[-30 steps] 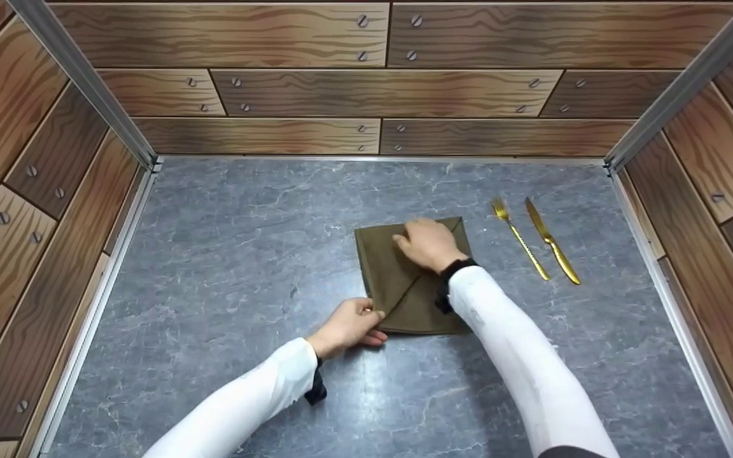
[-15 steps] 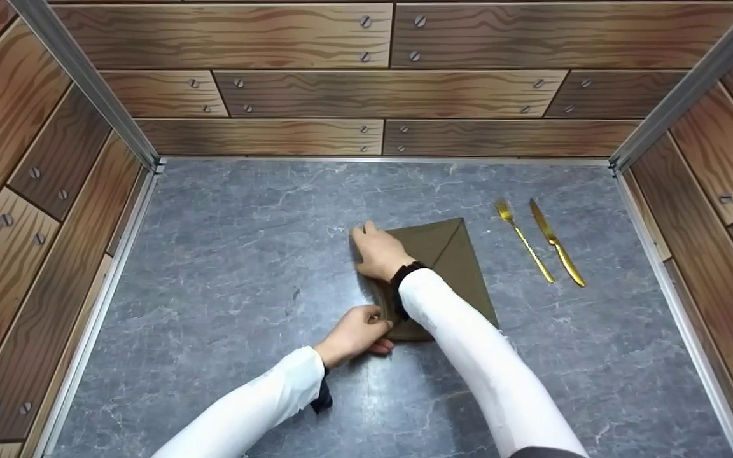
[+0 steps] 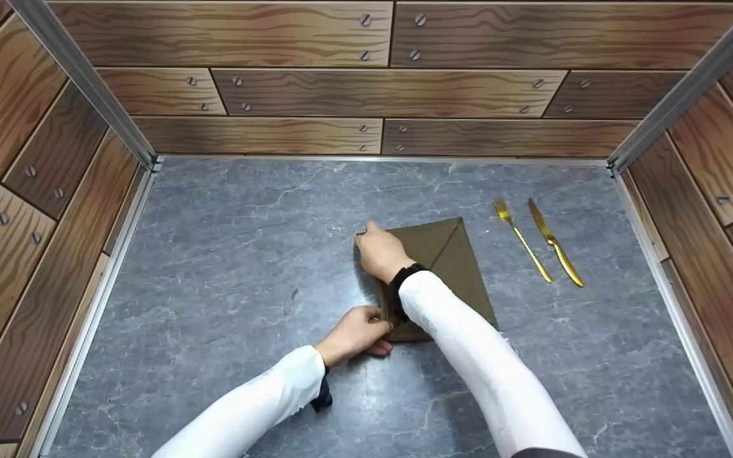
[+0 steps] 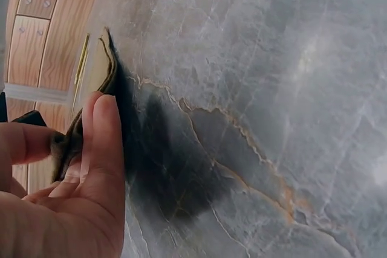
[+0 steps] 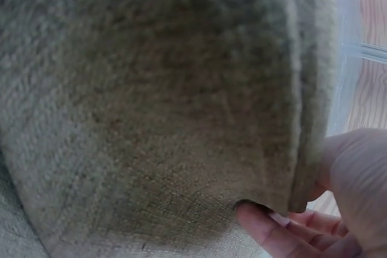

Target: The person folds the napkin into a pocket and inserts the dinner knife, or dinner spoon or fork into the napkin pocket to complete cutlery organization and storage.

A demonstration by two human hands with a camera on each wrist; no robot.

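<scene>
A folded olive-brown cloth napkin [image 3: 462, 273] lies on the grey marbled surface, with a diagonal fold line across its top. My left hand [image 3: 357, 334] pinches its near left corner between thumb and fingers. In the left wrist view, the layered edge of the napkin [image 4: 107, 64] rises from the pinch, lifted off the surface. At the far left corner my right hand [image 3: 380, 251] grips the same side. The right wrist view shows thumb and fingers [image 5: 266, 228] on either side of the cloth's stacked edges. My right forearm hides part of the napkin's middle.
To the right of the napkin lie a gold fork [image 3: 522, 240] and a gold knife [image 3: 555, 243], roughly parallel. Wood-patterned walls [image 3: 290, 92] with metal corner rails enclose the surface at the back and both sides.
My right hand has moved left from the napkin's upper middle to its far left corner and now grips it. The left hand keeps its pinch, and the left edge is raised.
</scene>
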